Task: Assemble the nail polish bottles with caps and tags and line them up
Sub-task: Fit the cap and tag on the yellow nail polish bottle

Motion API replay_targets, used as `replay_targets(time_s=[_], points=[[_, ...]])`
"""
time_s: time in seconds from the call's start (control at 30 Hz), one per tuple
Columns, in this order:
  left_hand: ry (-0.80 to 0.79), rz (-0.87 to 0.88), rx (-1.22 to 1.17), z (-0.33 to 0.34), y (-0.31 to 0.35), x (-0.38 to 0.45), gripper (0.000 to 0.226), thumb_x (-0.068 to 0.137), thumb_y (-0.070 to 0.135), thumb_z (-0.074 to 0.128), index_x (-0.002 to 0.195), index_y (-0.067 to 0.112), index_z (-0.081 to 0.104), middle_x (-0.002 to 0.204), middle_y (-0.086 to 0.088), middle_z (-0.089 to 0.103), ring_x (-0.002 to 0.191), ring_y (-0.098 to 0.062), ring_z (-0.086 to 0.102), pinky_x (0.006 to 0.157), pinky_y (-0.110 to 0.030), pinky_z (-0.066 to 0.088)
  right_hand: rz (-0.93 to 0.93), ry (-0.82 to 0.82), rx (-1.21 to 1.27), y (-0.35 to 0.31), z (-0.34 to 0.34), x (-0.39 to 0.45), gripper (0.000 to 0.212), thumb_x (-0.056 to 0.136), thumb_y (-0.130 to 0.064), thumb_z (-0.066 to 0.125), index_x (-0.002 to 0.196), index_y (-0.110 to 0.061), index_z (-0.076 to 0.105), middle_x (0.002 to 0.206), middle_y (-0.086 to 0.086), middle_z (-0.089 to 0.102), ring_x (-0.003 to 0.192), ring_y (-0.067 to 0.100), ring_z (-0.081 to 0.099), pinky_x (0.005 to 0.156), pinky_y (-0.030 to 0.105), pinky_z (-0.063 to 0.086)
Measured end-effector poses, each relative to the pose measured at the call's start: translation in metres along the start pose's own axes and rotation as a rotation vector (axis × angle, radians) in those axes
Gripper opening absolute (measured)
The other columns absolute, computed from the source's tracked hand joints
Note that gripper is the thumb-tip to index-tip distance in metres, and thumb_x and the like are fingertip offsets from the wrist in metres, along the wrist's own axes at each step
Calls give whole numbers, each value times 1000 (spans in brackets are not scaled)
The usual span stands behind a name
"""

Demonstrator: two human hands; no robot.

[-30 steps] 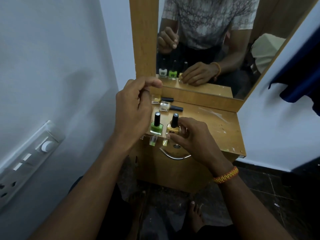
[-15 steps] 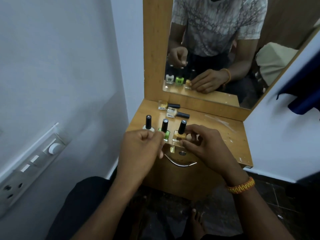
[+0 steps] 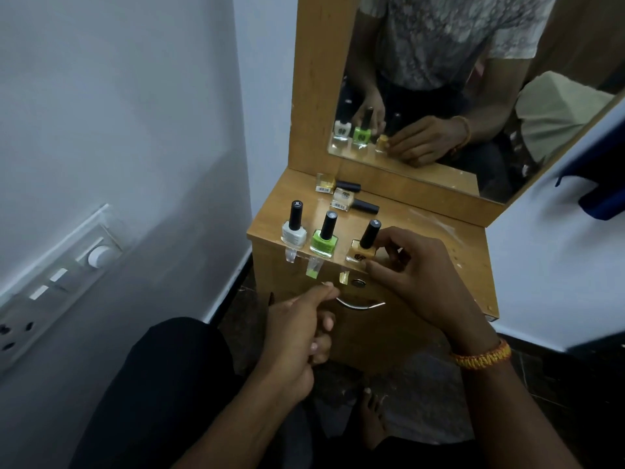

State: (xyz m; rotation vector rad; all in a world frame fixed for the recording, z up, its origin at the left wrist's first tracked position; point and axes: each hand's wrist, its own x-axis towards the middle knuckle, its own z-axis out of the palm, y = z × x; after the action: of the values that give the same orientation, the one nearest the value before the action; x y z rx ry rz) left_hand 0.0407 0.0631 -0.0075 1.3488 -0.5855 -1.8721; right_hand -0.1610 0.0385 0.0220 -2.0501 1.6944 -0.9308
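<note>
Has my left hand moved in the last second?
Yes. The left hand was raised near the mirror frame; now it sits lower, below the tabletop edge, beside the drawer handle.
</note>
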Motion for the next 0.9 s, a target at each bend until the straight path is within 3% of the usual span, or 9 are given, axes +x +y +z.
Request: replay_targets(time_s=[0.13,0.33,0.53,0.8,0.9], points=[[-28,-31,-120,11,-7,0,25,93,35,70,104,15,79,60,1,47,39,-8,26,43,-22,18,-2,7,-11,-2,1,-2,30,88,-33,74,116,-22,71,90,-8,63,79,9,60,65,21,49],[16,-44,-312,23,-6,4,31,88,32,75,110,10,74,58,2,46,39,-8,27,42,-23,20,-10,19,-25,-1,4,-2,28,90,-26,79,116,-19,72,88,-3,63,75,10,57,62,20,45],[15,-51,-360,25,-7,5,31,88,23,75,116,9,69,56,3,43,37,-6,26,39,-21,20,-13,27,-34,0,7,0,32,90,-32,76,120,-19,72,90,-3,63,75,11,57,64,25,48],[-18,-51,-382,23,-3,4,20,90,22,73,106,10,73,56,4,42,37,-5,26,41,-21,19,-30,20,-9,0,10,1,32,93,-30,75,123,-22,69,89,-12,59,76,12,57,65,36,51],[-26,-65,-390,23,-2,3,25,92,24,70,111,9,75,56,4,41,38,-5,25,40,-21,20,-33,21,-19,0,10,1,34,93,-35,73,124,-23,69,90,-13,58,75,9,56,63,23,45]])
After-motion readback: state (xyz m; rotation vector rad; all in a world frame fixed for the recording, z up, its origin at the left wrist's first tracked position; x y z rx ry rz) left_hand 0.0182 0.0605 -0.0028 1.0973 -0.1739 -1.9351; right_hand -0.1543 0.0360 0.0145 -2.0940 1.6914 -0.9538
